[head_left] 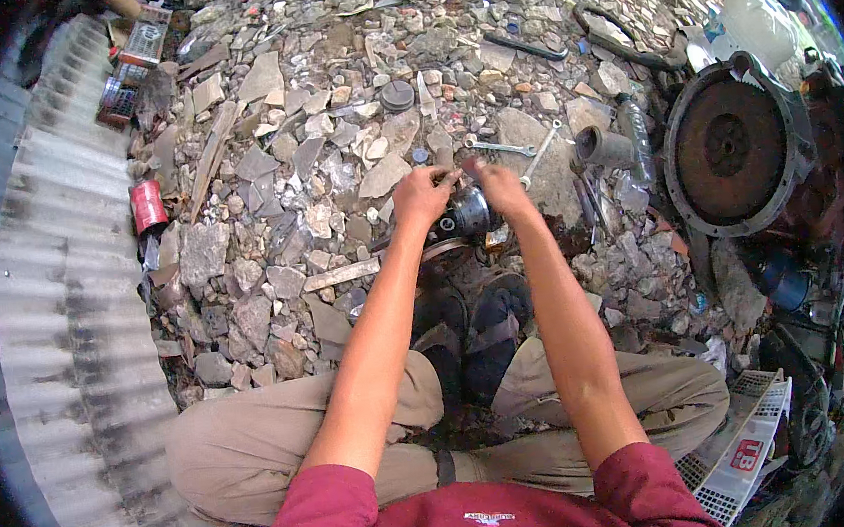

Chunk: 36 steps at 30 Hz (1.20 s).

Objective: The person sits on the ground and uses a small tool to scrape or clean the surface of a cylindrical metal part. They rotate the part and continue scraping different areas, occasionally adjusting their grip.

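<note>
A dark, round metal machine part (473,213) rests on the ground in front of my shoes, between my two hands. My left hand (423,197) is over its left side, thumb and fingers pinched together near the top; anything held there is too small to make out. My right hand (500,186) is closed at the upper right of the part, its fingertips blurred and what they grip hidden. Just beyond the right hand lie a wrench (499,146) and a second, longer wrench (544,150) on a flat stone.
Broken stone and rubble (273,166) cover the ground. A corrugated sheet (76,324) runs along the left, near a red can (148,207). To the right stand a short grey pipe (605,148), a plastic bottle (635,134), a large round metal housing (730,146) and a white plastic crate (749,446).
</note>
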Motion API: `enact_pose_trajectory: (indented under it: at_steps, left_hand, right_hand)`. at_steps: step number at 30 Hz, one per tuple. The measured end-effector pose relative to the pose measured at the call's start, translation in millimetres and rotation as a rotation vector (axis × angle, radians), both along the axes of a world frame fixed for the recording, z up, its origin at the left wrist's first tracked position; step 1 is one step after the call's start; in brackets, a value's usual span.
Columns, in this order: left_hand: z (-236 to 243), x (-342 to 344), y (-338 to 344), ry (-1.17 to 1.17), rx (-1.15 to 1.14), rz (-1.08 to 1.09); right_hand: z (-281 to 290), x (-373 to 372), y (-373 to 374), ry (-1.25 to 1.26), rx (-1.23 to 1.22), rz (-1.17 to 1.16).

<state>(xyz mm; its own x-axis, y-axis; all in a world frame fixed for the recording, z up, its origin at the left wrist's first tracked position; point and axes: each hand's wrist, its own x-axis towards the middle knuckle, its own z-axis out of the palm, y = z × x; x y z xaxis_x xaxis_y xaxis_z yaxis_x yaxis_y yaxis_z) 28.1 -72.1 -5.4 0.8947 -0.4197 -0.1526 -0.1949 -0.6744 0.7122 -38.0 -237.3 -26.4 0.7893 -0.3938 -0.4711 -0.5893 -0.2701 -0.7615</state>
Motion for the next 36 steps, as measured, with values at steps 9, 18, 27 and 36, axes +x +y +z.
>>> enact_pose_trajectory:
  at_steps: [9,18,27,36]
  left_hand:
    - [-7.0,-0.9,7.0,-0.083,-0.026,0.034]
    - [-5.6,0.5,5.6,-0.059,-0.034,0.049]
    - [-1.4,-2.0,2.1,-0.056,-0.043,0.066]
    - [-0.7,-2.7,4.4,-0.032,-0.062,0.094]
  right_hand:
    - [14.0,-87.9,-5.2,-0.312,-0.165,-0.471]
    - [11.1,-102.3,38.9,-0.502,-0.436,-0.36]
    - [7.4,-82.0,54.5,-0.531,-0.451,-0.335]
    - [7.8,-52.7,71.2,-0.517,-0.681,-0.095]
